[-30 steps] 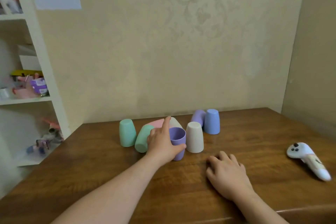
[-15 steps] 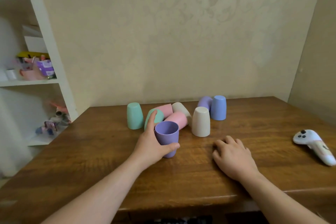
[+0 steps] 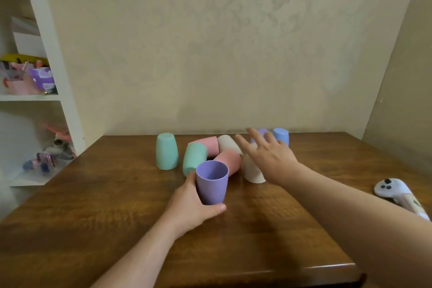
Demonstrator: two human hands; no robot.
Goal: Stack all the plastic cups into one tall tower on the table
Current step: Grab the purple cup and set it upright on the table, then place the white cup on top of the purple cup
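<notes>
My left hand (image 3: 190, 209) grips a purple cup (image 3: 212, 182) that stands mouth-up on the wooden table (image 3: 117, 217). Behind it lie a green cup (image 3: 194, 158), two pink cups (image 3: 230, 160) (image 3: 208, 145) and a beige cup (image 3: 228, 144) on their sides. A second green cup (image 3: 166, 151) stands upside down at the left. My right hand (image 3: 271, 156) hovers with fingers spread over an upside-down beige cup (image 3: 252, 170). Farther back are another purple cup (image 3: 261, 133), partly hidden by my fingers, and a blue upside-down cup (image 3: 281, 136).
A white game controller (image 3: 397, 194) lies at the table's right edge. A white shelf unit (image 3: 53, 54) with small clutter stands at the left. The wall runs just behind the cups, and the table's front edge (image 3: 304, 269) is near me.
My right hand has lifted off the table and reached forward over the beige cup. My left hand has drawn the purple cup closer to me, away from the group.
</notes>
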